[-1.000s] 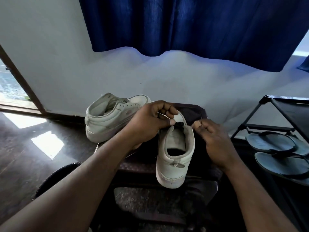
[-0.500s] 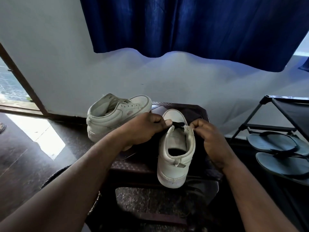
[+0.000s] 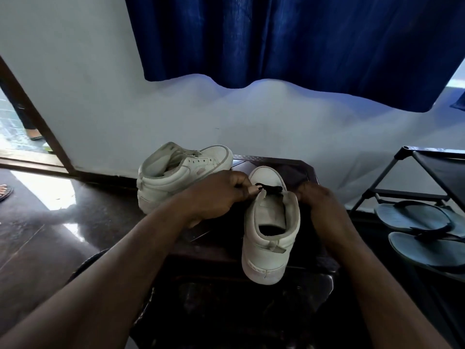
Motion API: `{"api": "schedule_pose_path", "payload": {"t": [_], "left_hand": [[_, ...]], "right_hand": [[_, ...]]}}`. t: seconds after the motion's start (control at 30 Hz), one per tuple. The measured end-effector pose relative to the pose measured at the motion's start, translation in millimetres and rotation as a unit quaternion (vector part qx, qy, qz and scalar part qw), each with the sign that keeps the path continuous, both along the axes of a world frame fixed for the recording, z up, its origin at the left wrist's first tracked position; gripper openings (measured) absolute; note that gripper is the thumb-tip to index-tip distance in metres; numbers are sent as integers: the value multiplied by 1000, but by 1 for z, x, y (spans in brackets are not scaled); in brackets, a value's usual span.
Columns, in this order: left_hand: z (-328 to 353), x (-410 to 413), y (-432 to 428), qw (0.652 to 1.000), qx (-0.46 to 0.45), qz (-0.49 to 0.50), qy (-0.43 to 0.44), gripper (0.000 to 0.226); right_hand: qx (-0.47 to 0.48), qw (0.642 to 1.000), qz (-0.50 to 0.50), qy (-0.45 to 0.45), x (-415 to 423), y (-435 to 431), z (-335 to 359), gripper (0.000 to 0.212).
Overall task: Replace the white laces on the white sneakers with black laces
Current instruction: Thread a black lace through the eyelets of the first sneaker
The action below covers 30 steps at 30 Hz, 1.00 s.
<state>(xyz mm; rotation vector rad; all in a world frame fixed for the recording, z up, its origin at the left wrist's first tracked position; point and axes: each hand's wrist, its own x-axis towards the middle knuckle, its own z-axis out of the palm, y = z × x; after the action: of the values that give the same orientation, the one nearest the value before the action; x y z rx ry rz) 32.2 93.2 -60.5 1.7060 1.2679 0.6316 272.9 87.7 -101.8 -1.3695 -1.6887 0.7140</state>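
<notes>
Lace (image 3: 270,190), black, pinched by left hand (image 3: 214,197) and right hand (image 3: 319,205), smooth white sneaker (image 3: 266,258)

Daylight comes from the doorway (image 3: 11,114) on the left and glares on the dark floor (image 3: 47,197). The bench (image 3: 292,167) is dim, and straight lines bend near the edges.

Single view, head-worn, wide-angle. Looks forward and down over person's own forearms, which enter from bottom edge. Close range: left hand (image 3: 216,197) and right hand (image 3: 319,205) mid-frame at white leather high-top sneaker (image 3: 271,238) on dark brown square-topped stool (image 3: 297,170). Faces pale painted wall (image 3: 88,84), dark blue fabric curtain (image 3: 289,39) along top. Black metal-framed shoe rack (image 3: 442,172) cut by right edge, glossy dark floor (image 3: 37,235) at left. Straight lines bow near borders.
</notes>
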Motion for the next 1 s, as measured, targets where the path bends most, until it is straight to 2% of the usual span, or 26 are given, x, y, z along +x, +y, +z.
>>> {"api": "schedule_pose_path", "payload": {"t": [0.07, 0.2, 0.27, 0.33, 0.4, 0.5, 0.67, 0.8, 1.0], "left_hand": [[1, -1, 3, 999, 27, 8, 36, 27], [0, -1, 4, 998, 33, 26, 49, 23], [0, 1, 3, 999, 22, 26, 27, 23], [2, 1, 0, 1000, 4, 17, -17, 26], [5, 2, -4, 999, -7, 3, -35, 31], [8, 2, -7, 999, -13, -6, -40, 34], [4, 6, -8, 998, -18, 17, -56, 27], [6, 10, -7, 997, -34, 57, -44, 27], [11, 11, -7, 993, -49, 98, -32, 28]], "right_hand": [[82, 988, 20, -133, 3, 0, -1, 22], [130, 975, 25, -179, 1, -4, 4, 37], [80, 993, 9, -82, -1, -6, 9, 36], [19, 999, -3, 28, -2, -6, 13, 25], [10, 999, 21, 26, -2, -5, 16, 24], [23, 996, 69, -53, -5, -6, 16, 22], [-16, 998, 48, 27, -9, -5, 21, 18], [-47, 998, 25, 40, -5, -7, 20, 42], [-86, 993, 10, 77, -7, -11, 27, 49]]}}
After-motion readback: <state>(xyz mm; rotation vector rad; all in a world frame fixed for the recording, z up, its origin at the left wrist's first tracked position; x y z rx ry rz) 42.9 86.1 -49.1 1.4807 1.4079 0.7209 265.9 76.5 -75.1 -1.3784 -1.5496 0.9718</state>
